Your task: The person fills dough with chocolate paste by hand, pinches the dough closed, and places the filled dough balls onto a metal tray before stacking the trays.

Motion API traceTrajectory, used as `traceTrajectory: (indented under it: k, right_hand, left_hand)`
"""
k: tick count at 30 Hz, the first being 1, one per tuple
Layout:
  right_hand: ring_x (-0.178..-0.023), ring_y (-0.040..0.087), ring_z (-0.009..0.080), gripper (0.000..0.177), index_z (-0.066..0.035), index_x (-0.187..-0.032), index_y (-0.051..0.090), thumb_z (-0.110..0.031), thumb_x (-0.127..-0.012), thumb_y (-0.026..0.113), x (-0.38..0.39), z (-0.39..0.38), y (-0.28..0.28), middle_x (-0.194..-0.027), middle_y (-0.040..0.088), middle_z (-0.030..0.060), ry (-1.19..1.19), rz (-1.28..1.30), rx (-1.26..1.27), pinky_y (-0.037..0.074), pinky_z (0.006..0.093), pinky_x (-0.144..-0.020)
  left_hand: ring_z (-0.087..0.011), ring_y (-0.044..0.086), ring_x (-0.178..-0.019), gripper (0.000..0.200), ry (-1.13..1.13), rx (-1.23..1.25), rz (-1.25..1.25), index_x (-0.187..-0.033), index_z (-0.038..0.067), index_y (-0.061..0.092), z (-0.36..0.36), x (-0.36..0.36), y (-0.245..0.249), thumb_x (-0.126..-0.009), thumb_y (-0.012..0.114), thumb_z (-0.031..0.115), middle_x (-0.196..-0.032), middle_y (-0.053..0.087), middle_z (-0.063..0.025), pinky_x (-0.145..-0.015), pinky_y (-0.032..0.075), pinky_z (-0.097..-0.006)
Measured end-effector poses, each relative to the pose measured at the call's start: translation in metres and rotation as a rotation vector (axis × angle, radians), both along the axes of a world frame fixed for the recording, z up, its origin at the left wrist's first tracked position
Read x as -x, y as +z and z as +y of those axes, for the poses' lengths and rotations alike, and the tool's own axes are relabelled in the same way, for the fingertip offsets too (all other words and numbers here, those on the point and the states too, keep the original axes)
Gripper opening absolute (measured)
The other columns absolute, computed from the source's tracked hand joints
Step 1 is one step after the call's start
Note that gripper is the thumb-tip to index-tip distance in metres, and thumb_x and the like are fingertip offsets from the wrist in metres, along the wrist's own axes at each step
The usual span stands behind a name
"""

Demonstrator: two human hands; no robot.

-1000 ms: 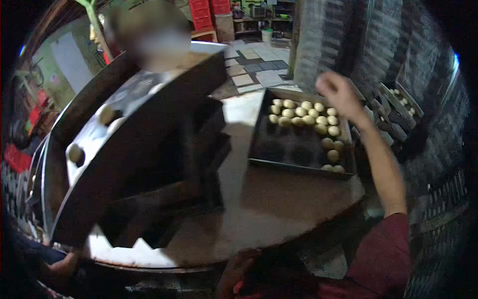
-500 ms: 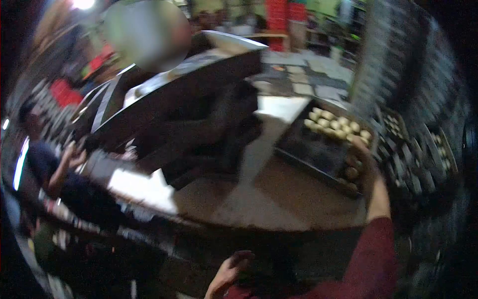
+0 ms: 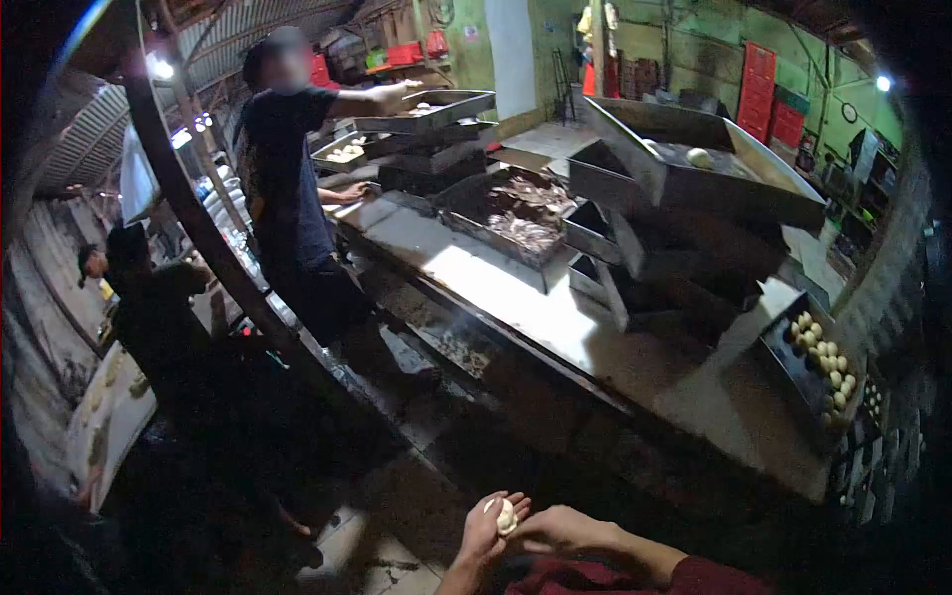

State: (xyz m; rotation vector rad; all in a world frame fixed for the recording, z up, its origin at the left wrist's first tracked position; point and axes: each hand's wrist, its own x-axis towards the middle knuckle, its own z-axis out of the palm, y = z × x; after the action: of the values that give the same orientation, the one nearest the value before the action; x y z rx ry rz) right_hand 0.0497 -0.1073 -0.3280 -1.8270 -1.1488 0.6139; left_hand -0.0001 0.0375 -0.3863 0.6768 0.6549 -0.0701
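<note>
A pale ball of dough rests in my left hand, low in the view, with the fingers curled around it. My right hand is close beside the ball, its fingers bent inward; whether they touch the dough or hold something else is hidden. On the right end of the long table, a dark metal tray carries rows of similar dough balls. My two hands are below the table's near edge, away from the tray.
Tilted deep trays are stacked on the table. A tray with brown, flaky contents sits farther left. A co-worker in dark clothes reaches over another tray stack. Another person stands left, by a wooden post.
My right hand has come back from the tray of dough balls to beside my left hand. A dough ball now shows in my left hand. My view has swung left.
</note>
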Motion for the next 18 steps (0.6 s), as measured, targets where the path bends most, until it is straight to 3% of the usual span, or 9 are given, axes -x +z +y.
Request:
traceTrajectory:
  k: [1, 2, 3, 5, 7, 11, 14, 16, 18]
  right_hand:
    - [-0.095, 0.056, 0.0284, 0.020, -0.006, -0.101, 0.058, -0.016, -0.084, 0.055, -0.013, 0.017, -0.005, -0.098, 0.059, 0.0142, -0.064, 0.246, 0.099, 0.045, 0.0358, -0.081]
    - [-0.090, 0.058, 0.0266, 0.020, -0.005, -0.100, 0.058, -0.017, -0.086, 0.054, -0.028, 0.040, -0.009, -0.094, 0.060, 0.0142, -0.258, 0.077, -0.134, 0.045, 0.0340, -0.078]
    - [-0.085, 0.059, 0.0248, 0.020, -0.003, -0.100, 0.058, -0.018, -0.087, 0.052, -0.049, 0.065, -0.015, -0.090, 0.061, 0.0141, -0.449, -0.093, -0.368, 0.046, 0.0323, -0.075]
    - [-0.083, 0.058, 0.0280, 0.021, 0.001, -0.096, 0.057, -0.016, -0.083, 0.056, -0.122, 0.097, -0.046, -0.093, 0.060, 0.0157, -0.540, -0.411, -0.544, 0.046, 0.0356, -0.075]
    - [-0.083, 0.057, 0.0310, 0.021, 0.002, -0.095, 0.057, -0.015, -0.085, 0.053, -0.182, 0.116, -0.026, -0.089, 0.060, 0.0155, -0.957, 0.047, -0.438, 0.044, 0.0387, -0.078]
    - [-0.104, 0.045, 0.0366, 0.043, 0.004, -0.116, 0.040, -0.016, -0.081, 0.057, -0.333, 0.121, -0.080, -0.109, 0.050, 0.0225, -1.244, -0.284, -0.241, 0.036, 0.0433, -0.091]
    - [-0.112, 0.039, 0.0377, 0.060, 0.003, -0.123, 0.026, -0.013, -0.077, 0.061, -0.418, 0.143, -0.076, -0.115, 0.042, 0.0255, -1.329, -0.386, -0.103, 0.030, 0.0431, -0.095]
    - [-0.099, 0.043, 0.0372, 0.042, 0.001, -0.109, 0.037, -0.012, -0.076, 0.061, -0.455, 0.157, -0.091, -0.103, 0.046, 0.0227, -1.448, -0.400, -0.271, 0.034, 0.0424, -0.087]
    - [-0.090, 0.046, 0.0356, 0.024, 0.001, -0.097, 0.041, -0.007, -0.080, 0.056, -0.477, 0.157, -0.109, -0.094, 0.047, 0.0204, -1.498, -0.353, -0.295, 0.036, 0.0423, -0.080]
  left_hand:
    - [-0.0238, 0.057, -0.092, 0.026, 0.095, -0.064, 0.055, -0.114, -0.003, 0.043, 0.006, -0.003, 0.004, -0.094, 0.037, 0.013, -0.107, 0.054, -0.0182, -0.080, 0.049, -0.0315]
    - [-0.0216, 0.055, -0.094, 0.026, 0.006, -0.229, 0.068, -0.112, -0.001, 0.046, 0.015, -0.016, -0.009, -0.095, 0.036, 0.015, -0.105, 0.054, -0.0152, -0.083, 0.046, -0.0329]
    - [-0.0220, 0.051, -0.101, 0.031, 0.092, 0.048, -0.178, -0.112, -0.001, 0.046, 0.012, -0.027, -0.022, -0.095, 0.033, 0.021, -0.107, 0.053, -0.0134, -0.088, 0.042, -0.0361]
    - [-0.0237, 0.049, -0.105, 0.037, 0.185, 0.024, -0.040, -0.112, -0.001, 0.047, 0.002, -0.078, 0.007, -0.096, 0.030, 0.028, -0.111, 0.052, -0.0119, -0.091, 0.039, -0.0376]
    - [-0.0280, 0.050, -0.105, 0.048, 0.039, 0.174, -0.283, -0.119, -0.004, 0.042, 0.037, -0.118, 0.006, -0.096, 0.026, 0.035, -0.114, 0.051, -0.0168, -0.093, 0.040, -0.0385]
    - [-0.0305, 0.048, -0.111, 0.053, -0.065, 0.297, -0.170, -0.120, -0.008, 0.039, 0.072, -0.193, 0.020, -0.096, 0.024, 0.037, -0.122, 0.046, -0.0221, -0.094, 0.042, -0.0387]
    - [-0.0285, 0.054, -0.102, 0.032, -0.136, 0.163, -0.119, -0.114, -0.006, 0.042, 0.088, -0.250, 0.009, -0.091, 0.043, 0.017, -0.111, 0.053, -0.0200, -0.088, 0.046, -0.0360]
    - [-0.0257, 0.059, -0.092, 0.033, -0.210, -0.031, -0.105, -0.111, -0.003, 0.043, 0.093, -0.285, 0.005, -0.079, 0.052, -0.005, -0.104, 0.056, -0.0162, -0.080, 0.049, -0.0325]
    - [-0.0199, 0.059, -0.086, 0.032, -0.199, -0.227, -0.162, -0.109, -0.002, 0.045, 0.098, -0.324, 0.014, -0.079, 0.054, -0.004, -0.099, 0.058, -0.0123, -0.075, 0.050, -0.0293]
